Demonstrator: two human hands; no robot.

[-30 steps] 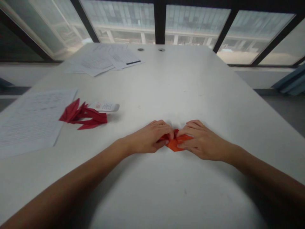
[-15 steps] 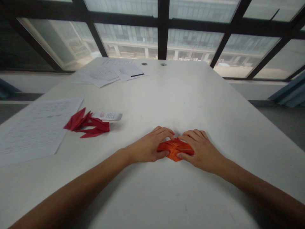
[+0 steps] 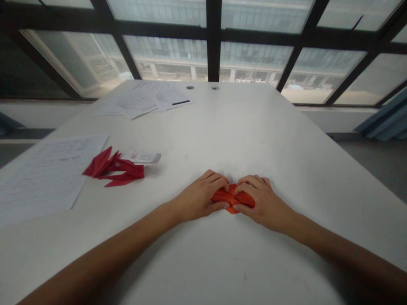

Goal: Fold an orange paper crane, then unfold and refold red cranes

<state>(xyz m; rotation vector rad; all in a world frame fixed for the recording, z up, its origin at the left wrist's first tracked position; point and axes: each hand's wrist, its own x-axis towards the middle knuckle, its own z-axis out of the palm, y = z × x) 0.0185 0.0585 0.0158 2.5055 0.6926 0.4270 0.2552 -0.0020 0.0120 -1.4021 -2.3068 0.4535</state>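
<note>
A small folded piece of orange paper lies on the white table, pinched from both sides. My left hand grips its left half, fingers curled over the top and thumb under the near edge. My right hand grips its right half in the same way. The fingertips of the two hands nearly meet over the paper's middle, and most of the paper is hidden beneath them.
Folded dark red paper shapes lie at the left, next to a small white device. A printed sheet covers the near left. More printed sheets lie at the far left. Large windows stand beyond the table's far edge.
The view tilted up a little at first. My two hands have drawn closer together over the orange paper, so less of it shows than half a second ago.
</note>
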